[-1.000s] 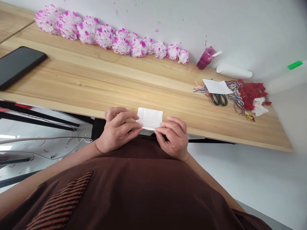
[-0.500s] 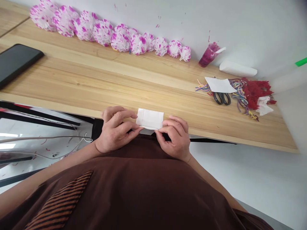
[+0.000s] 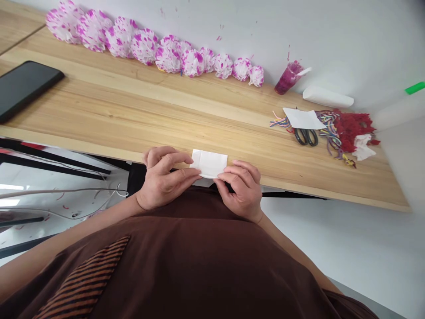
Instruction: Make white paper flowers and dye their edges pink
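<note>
A small white piece of paper (image 3: pixel 210 163), with crease lines across it, is held at the front edge of the wooden table (image 3: pixel 139 119). My left hand (image 3: pixel 168 177) pinches its near left corner between thumb and index finger, the other fingers curled above. At the near right corner, my right hand (image 3: pixel 241 188) pinches the folded edge the same way. Part of the paper hangs below that edge, close to my brown top.
Several white-and-magenta paper pom-poms (image 3: pixel 144 46) line the wall. A cup of magenta liquid (image 3: pixel 288 79), a white roll (image 3: pixel 328 96), black-handled scissors (image 3: pixel 306 137), coloured cords (image 3: pixel 330 122) and red material (image 3: pixel 352 128) lie right. A phone (image 3: pixel 28 86) rests left.
My left thumb and index finger have shifted slightly inward along the paper's near edge. My right hand stays nearly in place, still pinching the paper.
</note>
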Motion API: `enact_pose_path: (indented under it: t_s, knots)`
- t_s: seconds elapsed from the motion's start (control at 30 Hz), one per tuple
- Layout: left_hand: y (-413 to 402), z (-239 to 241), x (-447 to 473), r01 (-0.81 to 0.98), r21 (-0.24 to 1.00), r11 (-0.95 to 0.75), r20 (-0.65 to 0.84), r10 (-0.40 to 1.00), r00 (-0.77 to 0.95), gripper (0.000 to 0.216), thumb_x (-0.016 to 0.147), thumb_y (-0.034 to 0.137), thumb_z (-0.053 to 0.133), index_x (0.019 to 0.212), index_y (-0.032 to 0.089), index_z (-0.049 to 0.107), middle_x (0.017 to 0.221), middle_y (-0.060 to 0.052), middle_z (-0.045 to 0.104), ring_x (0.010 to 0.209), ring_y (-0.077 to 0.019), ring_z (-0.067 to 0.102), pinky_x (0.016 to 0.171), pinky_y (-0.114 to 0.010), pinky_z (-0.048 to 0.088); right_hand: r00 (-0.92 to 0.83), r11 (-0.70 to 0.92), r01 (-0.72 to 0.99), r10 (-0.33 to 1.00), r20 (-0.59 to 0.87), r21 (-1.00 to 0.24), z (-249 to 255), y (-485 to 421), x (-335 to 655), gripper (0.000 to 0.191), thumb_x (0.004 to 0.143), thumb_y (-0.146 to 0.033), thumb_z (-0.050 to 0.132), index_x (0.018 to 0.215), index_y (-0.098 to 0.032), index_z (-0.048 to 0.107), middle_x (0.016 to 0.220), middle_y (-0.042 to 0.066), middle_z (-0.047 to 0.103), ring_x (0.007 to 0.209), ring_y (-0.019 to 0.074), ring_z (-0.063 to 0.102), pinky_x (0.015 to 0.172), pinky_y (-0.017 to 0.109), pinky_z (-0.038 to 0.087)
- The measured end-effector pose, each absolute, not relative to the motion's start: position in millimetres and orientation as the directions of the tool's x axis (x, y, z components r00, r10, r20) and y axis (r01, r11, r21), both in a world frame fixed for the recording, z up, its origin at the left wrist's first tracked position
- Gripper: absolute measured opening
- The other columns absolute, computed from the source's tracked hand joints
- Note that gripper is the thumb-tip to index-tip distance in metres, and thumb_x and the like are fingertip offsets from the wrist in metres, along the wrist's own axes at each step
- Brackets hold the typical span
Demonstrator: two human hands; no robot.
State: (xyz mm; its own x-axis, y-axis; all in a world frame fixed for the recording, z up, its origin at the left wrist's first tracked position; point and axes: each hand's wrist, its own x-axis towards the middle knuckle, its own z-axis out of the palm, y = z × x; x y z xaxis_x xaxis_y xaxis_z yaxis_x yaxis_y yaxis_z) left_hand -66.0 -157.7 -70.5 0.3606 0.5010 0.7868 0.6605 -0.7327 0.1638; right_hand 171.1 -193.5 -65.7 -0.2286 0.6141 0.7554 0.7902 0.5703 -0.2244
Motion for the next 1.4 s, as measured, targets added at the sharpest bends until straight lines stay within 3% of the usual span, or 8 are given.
enact_pose_path:
  t_s: [0.27, 0.57, 1.13, 1.4]
  knots:
    - [-158.5, -69.9, -68.9, 0.626, 0.157, -0.764, 0.790, 0.477, 0.384, 0.029, 0.080, 0.024, 0.088, 0.103, 0.037, 0.079, 0.102, 0.005, 0.079, 0.097, -0.0197, 0.061, 0.084, -0.042, 0.048, -0.249, 0.629, 0.751, 0.554, 0.794, -0.203, -69.8, -194.1, 174.1, 0.020, 0.083, -0.012, 0.083, 0.097, -0.025, 0.075, 0.089, 0.001, 0.078, 0.104, 0.0236, 0.071, 0.089, 0.037, 0.056]
    - [-158.7, -74.4, -68.8, 0.673, 0.195, -0.714, 0.753, 0.548, 0.364, 0.010, 0.080, 0.032, 0.087, 0.087, 0.036, 0.079, 0.096, 0.001, 0.077, 0.094, -0.0219, 0.062, 0.085, -0.041, 0.046, -0.244, 0.637, 0.731, 0.577, 0.779, -0.243, -65.7, -195.5, 172.6, 0.017, 0.083, -0.013, 0.081, 0.091, -0.025, 0.072, 0.090, 0.001, 0.077, 0.107, 0.0240, 0.069, 0.092, 0.038, 0.056]
    - [-159.8, -68.1, -66.2, 0.666, 0.186, -0.722, 0.769, 0.529, 0.358, 0.017, 0.079, 0.029, 0.087, 0.078, 0.030, 0.070, 0.100, -0.001, 0.077, 0.100, -0.0261, 0.063, 0.082, -0.046, 0.046, -0.221, 0.592, 0.766, 0.608, 0.762, -0.250, -66.7, -195.1, 171.2, 0.018, 0.082, -0.017, 0.080, 0.079, -0.023, 0.063, 0.089, 0.003, 0.075, 0.110, 0.0262, 0.068, 0.094, 0.040, 0.056]
    - [-158.6, -66.5, -67.4, 0.639, 0.155, -0.754, 0.788, 0.484, 0.381, 0.029, 0.073, 0.021, 0.092, 0.095, 0.033, 0.077, 0.100, -0.004, 0.075, 0.101, -0.0276, 0.059, 0.080, -0.045, 0.048, -0.222, 0.594, 0.768, 0.599, 0.770, -0.241, -66.0, -195.1, 172.1, 0.016, 0.083, -0.015, 0.081, 0.092, -0.025, 0.072, 0.090, 0.001, 0.077, 0.107, 0.0251, 0.070, 0.093, 0.040, 0.057]
